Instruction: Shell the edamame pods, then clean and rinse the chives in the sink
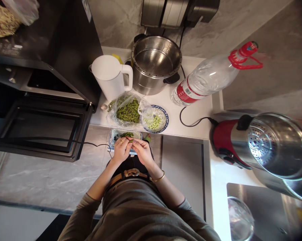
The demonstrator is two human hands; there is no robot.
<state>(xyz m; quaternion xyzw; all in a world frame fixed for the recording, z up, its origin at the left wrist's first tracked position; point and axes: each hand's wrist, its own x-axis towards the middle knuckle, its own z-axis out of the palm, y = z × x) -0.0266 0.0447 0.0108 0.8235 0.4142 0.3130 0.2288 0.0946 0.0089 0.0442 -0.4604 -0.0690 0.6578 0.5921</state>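
Observation:
My left hand (122, 149) and my right hand (141, 150) meet in front of my belt, fingertips pinched together on a green edamame pod (131, 140). Under them, lower than the counter, a bin (112, 135) holds dark scraps and green pods. Just beyond, on the counter, a clear plastic bag (113, 115) lies open, full of edamame pods (128, 110). Beside it on the right stands a blue-rimmed plate (166, 117) with shelled green beans (156, 122) on it. The bag's edge overlaps the plate's left side.
Behind the bag stand a white pitcher (110, 78) and a steel steamer pot (153, 80). A large water bottle (203, 80) is to their right. Farther right are a red electric steamer (223, 139) and a sink (266, 204). An oven door (42, 127) hangs open at left.

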